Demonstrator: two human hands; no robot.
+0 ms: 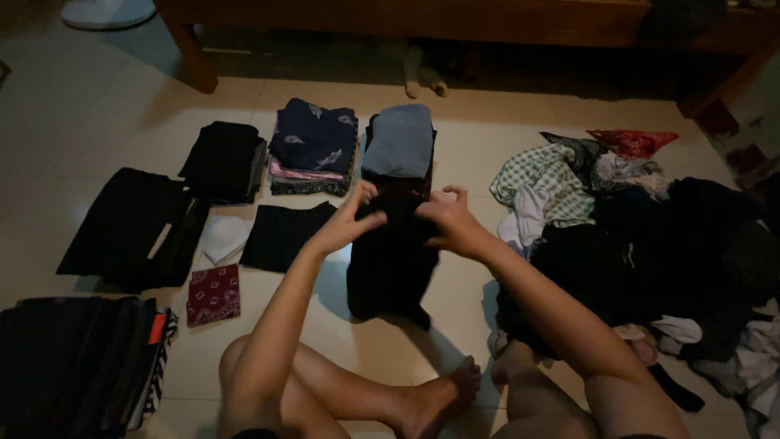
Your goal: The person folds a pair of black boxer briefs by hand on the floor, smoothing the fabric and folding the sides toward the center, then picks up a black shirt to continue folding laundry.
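Folding a black soft cloth garment (390, 260) on the pale tiled floor (81, 114): left hand (351, 218) and right hand (449, 221) both pinch its top edge, directly below the grey folded top (400, 140). Keep edges level, tension even (limp fabric sags). Loose crumpled clothes heap (650, 244) right of the garment; flat black folded pieces (223, 158) and a small maroon patterned cloth (214, 294) to its left

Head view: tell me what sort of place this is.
Probably a room in a home. A pale tiled floor, wooden furniture legs at the back, folded stacks, and a loose clothes heap beside the hands holding a dark garment.
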